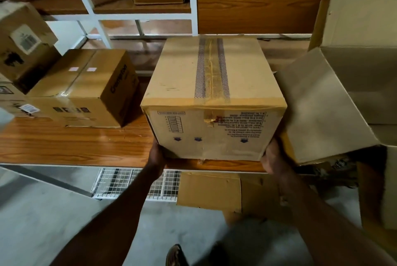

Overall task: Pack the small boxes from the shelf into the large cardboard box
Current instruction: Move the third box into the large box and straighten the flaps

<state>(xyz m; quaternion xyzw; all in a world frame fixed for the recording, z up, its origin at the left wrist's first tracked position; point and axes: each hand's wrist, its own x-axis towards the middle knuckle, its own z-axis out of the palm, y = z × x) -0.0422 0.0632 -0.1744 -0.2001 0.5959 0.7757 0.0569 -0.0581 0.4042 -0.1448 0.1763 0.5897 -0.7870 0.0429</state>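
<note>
As 2 hands grip it, the taped box hides their fingers (underneath).

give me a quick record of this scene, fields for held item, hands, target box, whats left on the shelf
held item: taped box, printed side facing the camera upside down
left hand: grips its lower left corner
right hand: grips its lower right corner
target: large cardboard box, open, flaps up, to the right
on the shelf: brown boxes at the left
</note>
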